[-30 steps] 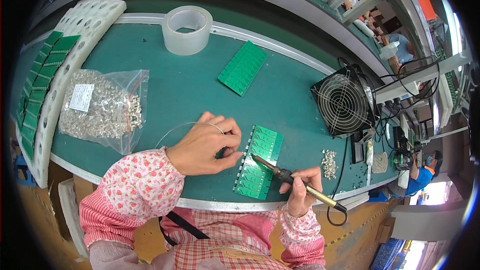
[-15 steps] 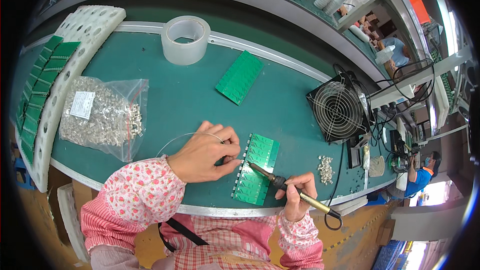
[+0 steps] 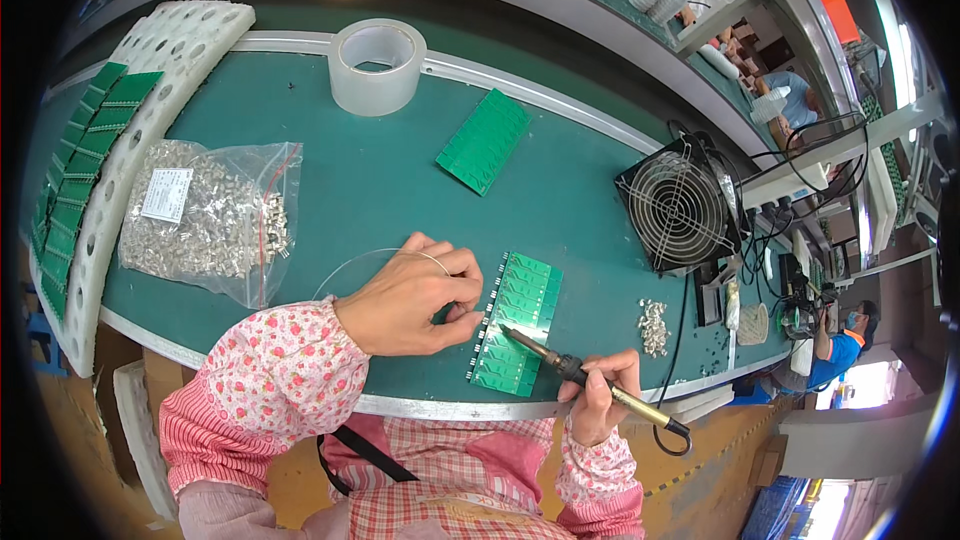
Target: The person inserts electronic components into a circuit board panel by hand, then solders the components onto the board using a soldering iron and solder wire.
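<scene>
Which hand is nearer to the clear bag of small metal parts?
Left. The left hand lies just right of the bag of metal parts; the right hand, gripping the soldering iron, is much farther right, beyond the green board panel.

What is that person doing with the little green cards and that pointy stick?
A person sits at a green workbench. The right hand holds a soldering iron, its tip resting on a green circuit board. The left hand pinches a thin wire at the board's left edge. Nearby lie a bag of small metal parts, a roll of clear tape, another green board and a small fan.
</scene>
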A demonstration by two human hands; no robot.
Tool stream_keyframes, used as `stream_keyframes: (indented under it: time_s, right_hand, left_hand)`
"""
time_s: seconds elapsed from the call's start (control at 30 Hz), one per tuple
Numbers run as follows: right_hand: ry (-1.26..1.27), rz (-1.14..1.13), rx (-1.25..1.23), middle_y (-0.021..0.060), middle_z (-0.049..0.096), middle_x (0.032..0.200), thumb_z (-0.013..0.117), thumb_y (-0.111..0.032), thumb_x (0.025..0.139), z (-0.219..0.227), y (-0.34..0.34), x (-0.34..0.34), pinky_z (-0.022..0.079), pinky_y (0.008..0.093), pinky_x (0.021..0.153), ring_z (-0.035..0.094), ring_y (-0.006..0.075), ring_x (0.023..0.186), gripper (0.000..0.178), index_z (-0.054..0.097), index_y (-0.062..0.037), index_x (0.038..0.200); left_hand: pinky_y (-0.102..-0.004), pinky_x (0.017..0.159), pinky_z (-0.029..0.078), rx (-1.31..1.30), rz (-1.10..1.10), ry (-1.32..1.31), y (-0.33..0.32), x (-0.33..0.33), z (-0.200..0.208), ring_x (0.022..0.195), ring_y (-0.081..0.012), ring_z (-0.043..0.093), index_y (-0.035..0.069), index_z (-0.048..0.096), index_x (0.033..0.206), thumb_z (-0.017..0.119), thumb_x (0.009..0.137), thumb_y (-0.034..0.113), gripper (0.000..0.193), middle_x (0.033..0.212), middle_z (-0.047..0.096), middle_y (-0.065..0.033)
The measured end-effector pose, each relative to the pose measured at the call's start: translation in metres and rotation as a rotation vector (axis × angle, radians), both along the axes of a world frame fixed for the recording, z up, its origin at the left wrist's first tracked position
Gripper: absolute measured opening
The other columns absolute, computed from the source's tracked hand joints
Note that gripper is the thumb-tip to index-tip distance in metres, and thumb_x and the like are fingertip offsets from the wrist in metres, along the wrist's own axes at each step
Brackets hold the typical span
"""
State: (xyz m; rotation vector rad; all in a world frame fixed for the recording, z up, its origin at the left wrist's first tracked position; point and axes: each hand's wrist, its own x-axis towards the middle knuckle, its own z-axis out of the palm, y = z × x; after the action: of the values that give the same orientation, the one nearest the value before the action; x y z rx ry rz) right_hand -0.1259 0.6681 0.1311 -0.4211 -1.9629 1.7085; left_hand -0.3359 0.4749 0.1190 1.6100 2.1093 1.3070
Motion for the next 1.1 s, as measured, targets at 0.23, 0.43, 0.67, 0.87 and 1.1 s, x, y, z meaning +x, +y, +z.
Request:
stream_keyframes:
  time_s: [0.23,0.43,0.67,0.87,1.1]
  right_hand:
    - [-0.012,0.049,0.036,0.0108,0.063,0.072,0.057,-0.015,0.096,-0.0019,0.0023,-0.0011,0.051,0.0262,0.053,0.061,0.0124,0.056,0.017,0.047,-0.0009,0.099]
    - [-0.032,0.032,0.041,0.0104,0.064,0.073,0.058,-0.014,0.095,-0.0008,0.0004,-0.0020,0.052,0.0260,0.053,0.063,0.0122,0.057,0.017,0.048,-0.0006,0.099]
    - [-0.014,0.070,0.071,0.0102,0.065,0.071,0.059,-0.011,0.096,-0.0017,0.0011,-0.0039,0.051,0.0249,0.053,0.063,0.0119,0.056,0.015,0.048,-0.0007,0.098]
    - [0.011,0.097,0.106,0.0102,0.064,0.069,0.059,-0.012,0.096,-0.0021,0.0015,-0.0045,0.049,0.0247,0.051,0.062,0.0115,0.055,0.016,0.048,-0.0010,0.097]
    - [-0.009,0.098,0.123,0.0105,0.064,0.070,0.059,-0.015,0.096,-0.0009,0.0028,-0.0034,0.049,0.0251,0.051,0.062,0.0116,0.055,0.018,0.048,-0.0014,0.097]
  left_hand:
    - [-0.0377,0.081,0.034,0.000,-0.001,0.014,0.0008,0.0015,-0.0003,0.079,-0.0199,0.053,0.010,0.054,0.067,0.071,0.083,0.017,0.025,0.085,0.056,-0.0009]
    - [-0.0361,0.082,0.034,-0.008,0.006,0.084,0.0021,0.0020,-0.0020,0.082,-0.0175,0.054,0.009,0.060,0.072,0.074,0.080,0.015,0.017,0.093,0.060,0.0013]
    - [-0.0359,0.083,0.034,-0.012,0.016,0.108,0.0032,0.0039,-0.0017,0.086,-0.0171,0.054,0.010,0.060,0.073,0.076,0.080,0.016,0.019,0.095,0.059,0.0012]
    - [-0.0362,0.083,0.034,-0.032,0.006,0.098,0.0023,0.0029,-0.0011,0.087,-0.0170,0.054,0.010,0.060,0.073,0.076,0.080,0.017,0.019,0.096,0.059,0.0009]
    - [-0.0362,0.083,0.034,-0.021,0.010,0.105,0.0029,0.0031,-0.0016,0.086,-0.0166,0.055,0.010,0.060,0.074,0.077,0.080,0.017,0.018,0.096,0.059,0.0004]
